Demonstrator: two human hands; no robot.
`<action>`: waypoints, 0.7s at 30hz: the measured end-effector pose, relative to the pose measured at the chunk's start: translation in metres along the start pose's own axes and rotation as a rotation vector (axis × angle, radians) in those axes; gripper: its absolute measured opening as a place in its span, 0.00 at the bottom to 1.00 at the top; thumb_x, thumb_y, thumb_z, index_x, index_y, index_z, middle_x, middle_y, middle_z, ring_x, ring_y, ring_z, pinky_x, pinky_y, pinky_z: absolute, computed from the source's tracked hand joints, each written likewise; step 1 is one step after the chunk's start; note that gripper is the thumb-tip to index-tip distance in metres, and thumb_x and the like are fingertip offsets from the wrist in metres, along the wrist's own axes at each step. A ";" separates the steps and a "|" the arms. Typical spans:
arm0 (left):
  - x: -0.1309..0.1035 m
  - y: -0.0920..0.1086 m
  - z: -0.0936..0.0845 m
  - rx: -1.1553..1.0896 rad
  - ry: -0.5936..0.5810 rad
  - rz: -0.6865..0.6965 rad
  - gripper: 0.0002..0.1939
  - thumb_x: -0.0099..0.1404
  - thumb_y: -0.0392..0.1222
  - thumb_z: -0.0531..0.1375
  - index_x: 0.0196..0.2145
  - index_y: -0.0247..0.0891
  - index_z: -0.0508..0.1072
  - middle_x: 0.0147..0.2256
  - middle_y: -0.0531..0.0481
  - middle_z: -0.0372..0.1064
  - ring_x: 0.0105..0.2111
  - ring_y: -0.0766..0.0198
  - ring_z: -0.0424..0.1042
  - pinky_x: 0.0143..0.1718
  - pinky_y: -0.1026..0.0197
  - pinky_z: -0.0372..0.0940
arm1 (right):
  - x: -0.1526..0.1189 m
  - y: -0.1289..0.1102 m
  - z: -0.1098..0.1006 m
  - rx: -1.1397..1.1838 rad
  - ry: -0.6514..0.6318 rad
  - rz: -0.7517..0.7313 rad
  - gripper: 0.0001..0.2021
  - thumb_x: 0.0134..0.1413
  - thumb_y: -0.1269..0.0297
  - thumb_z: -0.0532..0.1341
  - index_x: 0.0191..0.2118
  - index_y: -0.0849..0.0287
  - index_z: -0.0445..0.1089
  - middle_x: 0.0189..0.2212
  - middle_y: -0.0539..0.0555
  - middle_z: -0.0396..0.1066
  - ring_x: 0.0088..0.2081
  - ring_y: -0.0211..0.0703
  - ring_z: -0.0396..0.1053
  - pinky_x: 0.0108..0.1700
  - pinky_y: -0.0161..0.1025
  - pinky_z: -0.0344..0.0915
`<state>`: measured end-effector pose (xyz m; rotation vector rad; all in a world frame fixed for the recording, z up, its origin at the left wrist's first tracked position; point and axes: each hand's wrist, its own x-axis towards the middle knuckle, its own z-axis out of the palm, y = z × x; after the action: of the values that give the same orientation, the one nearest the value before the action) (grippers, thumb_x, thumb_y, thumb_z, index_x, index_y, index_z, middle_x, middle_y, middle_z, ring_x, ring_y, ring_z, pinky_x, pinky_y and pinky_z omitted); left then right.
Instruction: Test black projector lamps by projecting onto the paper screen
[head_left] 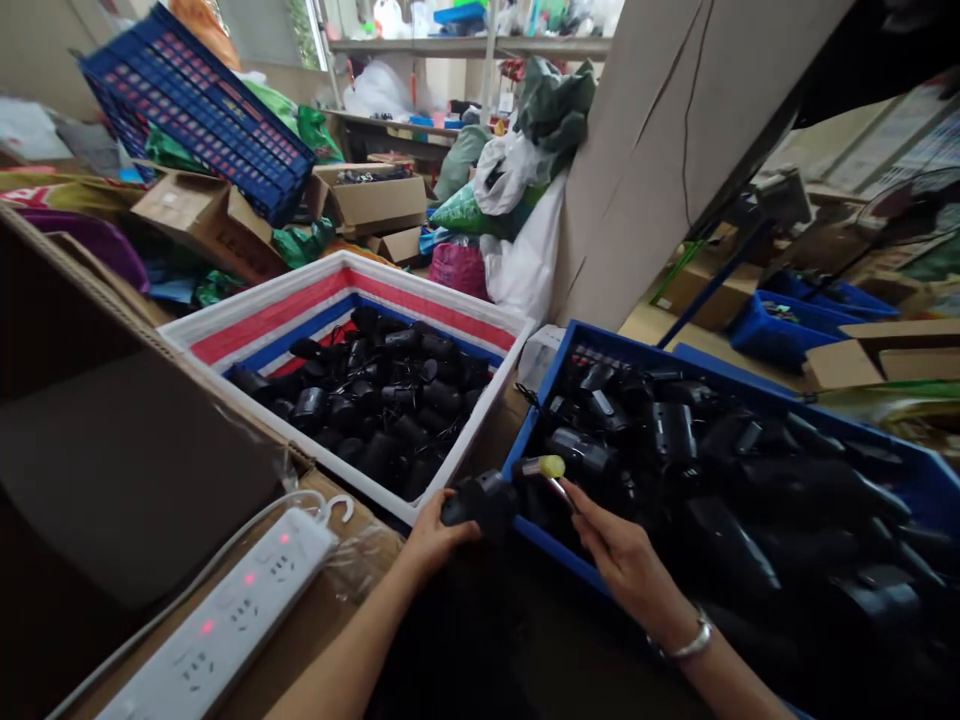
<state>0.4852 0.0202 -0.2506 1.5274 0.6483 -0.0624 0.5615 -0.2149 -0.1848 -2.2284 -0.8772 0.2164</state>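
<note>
My left hand (439,530) is closed around a black cylindrical device (484,503), near the corner between the two bins. In my right hand (626,555) is a small hammer (551,468) with a metal handle and a yellow end on its head. The hammer's head is just right of the device, over the near left corner of the blue crate (523,462). Whether the two touch I cannot tell. Many black plastic devices (675,435) fill that crate. More black devices (390,390) with thin cables lie in the white foam box (450,470), which has a striped lining.
A white power strip (240,610) with red lights lies on cardboard at the lower left, beside a large open carton (142,470). Behind are cardboard boxes (379,200), a tilted blue basket (202,105) and several sacks (525,250). A grey pillar (652,150) rises behind the crate.
</note>
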 end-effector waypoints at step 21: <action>-0.001 0.001 -0.002 -0.117 0.010 -0.035 0.21 0.38 0.38 0.68 0.33 0.37 0.69 0.25 0.56 0.63 0.30 0.59 0.65 0.31 0.61 0.58 | 0.010 0.020 0.006 -0.078 0.054 0.160 0.23 0.62 0.58 0.50 0.59 0.61 0.59 0.51 0.56 0.70 0.51 0.49 0.68 0.54 0.46 0.65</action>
<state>0.4840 0.0212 -0.2490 1.4050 0.6759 -0.0426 0.5771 -0.2149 -0.2017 -2.3679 -0.6901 0.1984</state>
